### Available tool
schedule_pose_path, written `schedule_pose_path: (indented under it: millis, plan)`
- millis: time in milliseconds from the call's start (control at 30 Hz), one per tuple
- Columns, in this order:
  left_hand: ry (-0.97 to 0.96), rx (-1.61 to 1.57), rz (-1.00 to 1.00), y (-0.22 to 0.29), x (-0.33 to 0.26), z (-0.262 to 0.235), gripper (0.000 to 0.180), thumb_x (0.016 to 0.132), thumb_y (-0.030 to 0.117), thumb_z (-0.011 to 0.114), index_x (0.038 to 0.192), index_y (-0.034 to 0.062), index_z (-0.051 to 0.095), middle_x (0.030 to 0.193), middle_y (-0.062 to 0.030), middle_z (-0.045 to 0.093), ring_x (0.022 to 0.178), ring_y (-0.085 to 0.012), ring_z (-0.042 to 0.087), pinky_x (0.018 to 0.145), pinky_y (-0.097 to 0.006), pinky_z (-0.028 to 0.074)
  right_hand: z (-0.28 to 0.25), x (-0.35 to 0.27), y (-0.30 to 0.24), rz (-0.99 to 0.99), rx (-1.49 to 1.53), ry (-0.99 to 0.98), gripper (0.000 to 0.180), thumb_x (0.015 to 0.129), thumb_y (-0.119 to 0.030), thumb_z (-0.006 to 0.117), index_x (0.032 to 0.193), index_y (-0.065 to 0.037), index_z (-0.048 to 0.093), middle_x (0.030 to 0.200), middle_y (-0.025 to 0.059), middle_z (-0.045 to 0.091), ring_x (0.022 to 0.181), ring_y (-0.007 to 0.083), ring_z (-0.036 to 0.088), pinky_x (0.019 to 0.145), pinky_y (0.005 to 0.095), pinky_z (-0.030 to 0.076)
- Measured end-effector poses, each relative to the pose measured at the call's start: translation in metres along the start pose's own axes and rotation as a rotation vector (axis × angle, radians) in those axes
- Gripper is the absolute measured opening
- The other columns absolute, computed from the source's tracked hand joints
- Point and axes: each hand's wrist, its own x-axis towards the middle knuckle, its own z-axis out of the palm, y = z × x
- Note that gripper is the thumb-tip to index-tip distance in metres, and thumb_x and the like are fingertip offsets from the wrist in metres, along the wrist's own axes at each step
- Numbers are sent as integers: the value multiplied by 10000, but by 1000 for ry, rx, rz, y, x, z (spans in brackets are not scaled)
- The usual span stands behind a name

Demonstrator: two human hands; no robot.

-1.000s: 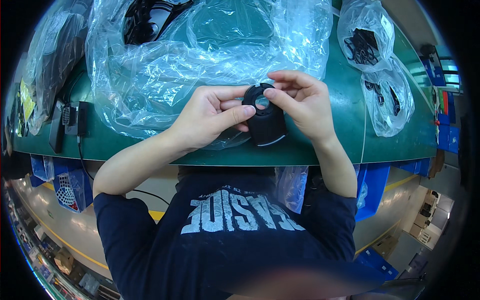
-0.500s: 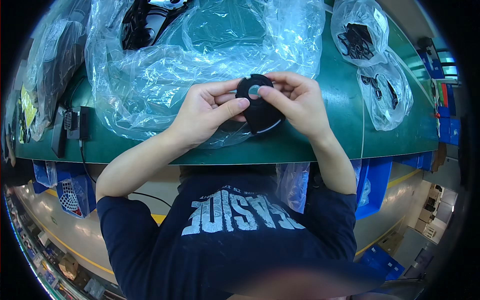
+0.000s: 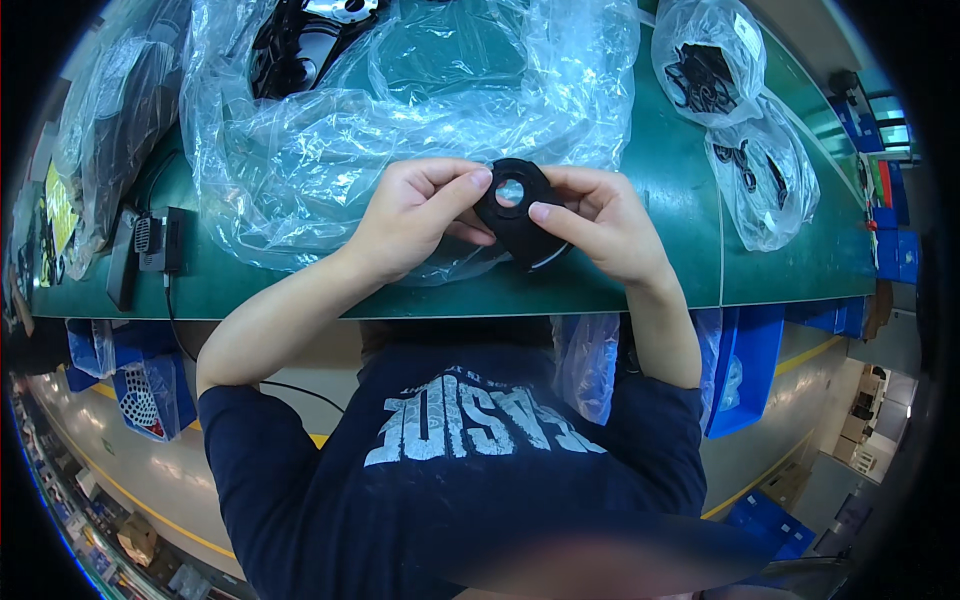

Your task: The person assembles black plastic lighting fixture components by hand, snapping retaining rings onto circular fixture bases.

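Between my two hands, just above the near part of the green table, is a black plastic part (image 3: pixel 521 232). It has a round hole near its far end and widens toward a curved near edge. My left hand (image 3: pixel 420 212) pinches its left rim, thumb on top beside the hole. My right hand (image 3: pixel 606 222) grips its right side, with the thumb lying on the face near the hole and the other fingers partly hidden behind. A large clear plastic bag (image 3: pixel 330 165) lies just beyond my hands, with black and silver parts (image 3: pixel 305 45) in it at the far left.
Two clear bags of small black pieces, one farther (image 3: pixel 702 75) and one nearer (image 3: pixel 765 190), lie at the right. On the left are a black corded device (image 3: pixel 160 240) and more bagged items (image 3: pixel 120 120). A blue bin (image 3: pixel 748 370) sits below the table's right front edge.
The black part has turned slightly between my hands. My right thumb has moved off the hole to its lower right, and my left thumb has shifted up along the rim.
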Motion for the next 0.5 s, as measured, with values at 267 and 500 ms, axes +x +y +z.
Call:
schedule_pose_path:
  millis: [267, 500]
  plan:
    - [-394, 514, 86, 5, -1, 11, 282, 934, 158, 485, 1069, -64, 594, 890, -142, 657, 819, -161, 636, 711, -271, 520, 13, -64, 23, -199, -141, 241, 305, 812, -5, 608, 1111, 49, 588, 977, 119, 658, 862, 155, 629, 757, 250, 486]
    - [-301, 250, -126, -9, -3, 5, 338, 965, 185, 402, 1109, -94, 528, 940, -203, 645, 807, -246, 653, 765, -329, 517, -22, -156, 104, 87, 16, -48, 284, 770, -20, 682, 1027, 71, 606, 946, 128, 668, 836, 162, 635, 733, 268, 497]
